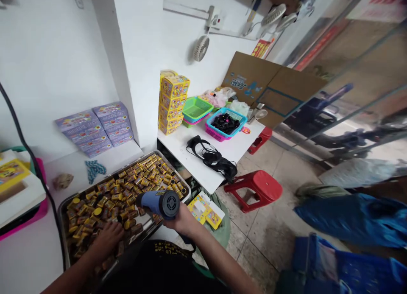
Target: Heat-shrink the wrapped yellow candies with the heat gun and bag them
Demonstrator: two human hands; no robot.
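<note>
My right hand (182, 221) grips the handle of a blue heat gun (159, 203). Its nozzle points left over a metal tray (61, 219) heaped with small yellow-and-brown labelled canisters (127, 188), some with black or yellow ends. Among the canisters at the tray's near side lies my left hand (110, 236), fingers stretched out over them and partly in shadow. Whether any canister is between those fingers cannot be seen. The heat gun's nozzle is close to the canisters right of my left hand.
Purple boxes (95, 128) are stacked behind the tray. On the white table (203, 175) stand yellow boxes (173, 103), a green basket (197, 108), a blue basket (227, 116) of black pieces and black straps (210, 156). A red stool (257, 186) stands right; a black cable (28, 152) hangs left.
</note>
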